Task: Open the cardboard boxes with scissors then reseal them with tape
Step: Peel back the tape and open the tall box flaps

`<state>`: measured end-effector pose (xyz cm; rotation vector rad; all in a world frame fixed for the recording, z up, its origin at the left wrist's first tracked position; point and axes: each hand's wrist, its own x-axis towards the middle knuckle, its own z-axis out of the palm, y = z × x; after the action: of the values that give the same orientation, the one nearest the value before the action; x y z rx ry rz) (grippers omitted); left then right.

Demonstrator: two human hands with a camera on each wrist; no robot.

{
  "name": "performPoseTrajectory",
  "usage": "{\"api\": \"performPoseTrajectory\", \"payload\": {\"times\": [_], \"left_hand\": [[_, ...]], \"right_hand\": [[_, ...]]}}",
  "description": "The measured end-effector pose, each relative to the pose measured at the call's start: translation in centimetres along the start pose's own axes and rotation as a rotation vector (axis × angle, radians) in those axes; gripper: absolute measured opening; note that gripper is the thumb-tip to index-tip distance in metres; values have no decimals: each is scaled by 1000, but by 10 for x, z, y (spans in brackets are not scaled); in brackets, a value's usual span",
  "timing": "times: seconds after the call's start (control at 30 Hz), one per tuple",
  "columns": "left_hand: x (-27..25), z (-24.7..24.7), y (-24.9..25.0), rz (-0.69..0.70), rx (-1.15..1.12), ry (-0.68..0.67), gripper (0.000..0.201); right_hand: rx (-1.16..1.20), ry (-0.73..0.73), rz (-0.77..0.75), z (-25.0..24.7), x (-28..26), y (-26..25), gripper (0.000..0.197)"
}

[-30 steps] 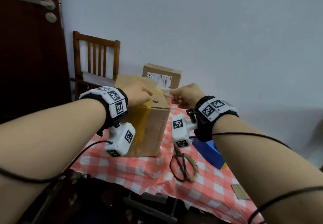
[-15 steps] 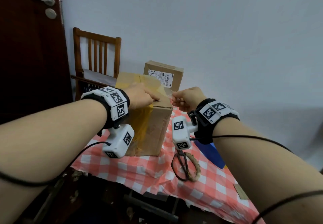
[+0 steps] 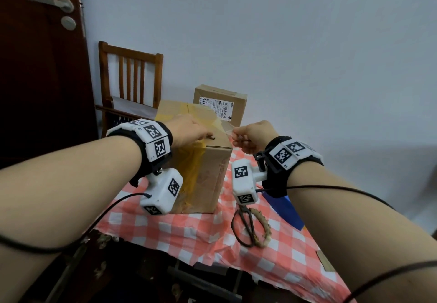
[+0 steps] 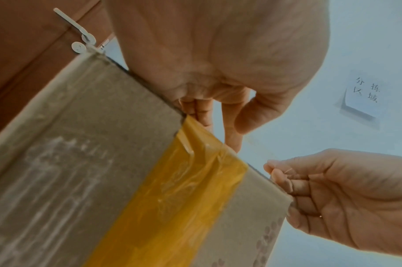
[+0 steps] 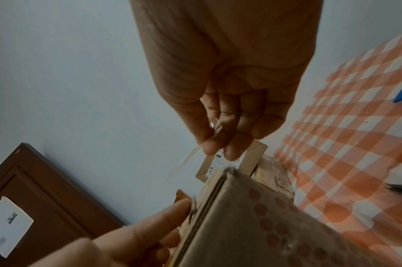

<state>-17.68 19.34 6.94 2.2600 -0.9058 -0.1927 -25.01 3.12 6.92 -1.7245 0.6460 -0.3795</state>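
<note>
Item 1: large brown cardboard box with a wide band of yellow tape (image 3: 201,160) over top and down the near side. It stands upright on the table under the red-and-white checked cloth (image 3: 189,231), toward its left half. We see the yellow tape (image 4: 179,195) wrinkled where it folds over the top edge.

Item 2: our left hand (image 3: 189,132), resting on the box top near the front-right corner, fingers extended and pressing down on the lid (holding nothing, as far as the wrist view shows). In the right wrist view a fingertip lies against the box's top edge.

Item 3: our right hand (image 3: 254,137), just beside the box's top right corner, approx. level w/ the lid. Thumb and forefinger are pinched on the end of a thin clear strip of tape (image 3: 228,131), which runs back to the box top; other fingers curled in. The strip shows as a pale line from the right fingertips (image 5: 209,146) in the right wrist view.

Item 4: smaller brown cardboard box w/ a white shipping label (image 3: 220,106), behind the large one, by the pale wall.

Item 5: dark-handled scissors (image 3: 246,227), flat on the cloth, right of the large box, lying against a ring of rough twine (image 3: 263,229).

Item 6: blue flat object (image 3: 283,210), partly hidden under the right wrist; we cannot tell what it is.

Misc.: wooden slat-back chair (image 3: 132,80) beyond the table; dark brown door w/ metal handle (image 3: 47,2) at left.
</note>
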Motion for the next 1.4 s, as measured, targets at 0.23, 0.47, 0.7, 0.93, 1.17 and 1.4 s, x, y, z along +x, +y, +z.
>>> {"api": "performPoseTrajectory", "payload": {"times": [0.23, 0.47, 0.7, 0.93, 1.17, 1.4], "left_hand": [[8, 2, -1, -43, -43, 6, 33], [4, -1, 10, 1, 15, 25, 30], [9, 2, 17, 52, 152, -6, 28], [14, 4, 22, 60, 240, 11, 20], [24, 6, 30, 54, 409, 21, 23], [28, 11, 32, 53, 454, 45, 18]], "right_hand": [[-6, -16, 4, 1, 1, 3, 25], [19, 8, 6, -3, 1, 3, 20], [45, 15, 13, -7, 3, 6, 20], [67, 9, 21, -8, 2, 10, 18], [73, 7, 24, -8, 3, 13, 19], [99, 9, 20, -13, 5, 17, 15]]}}
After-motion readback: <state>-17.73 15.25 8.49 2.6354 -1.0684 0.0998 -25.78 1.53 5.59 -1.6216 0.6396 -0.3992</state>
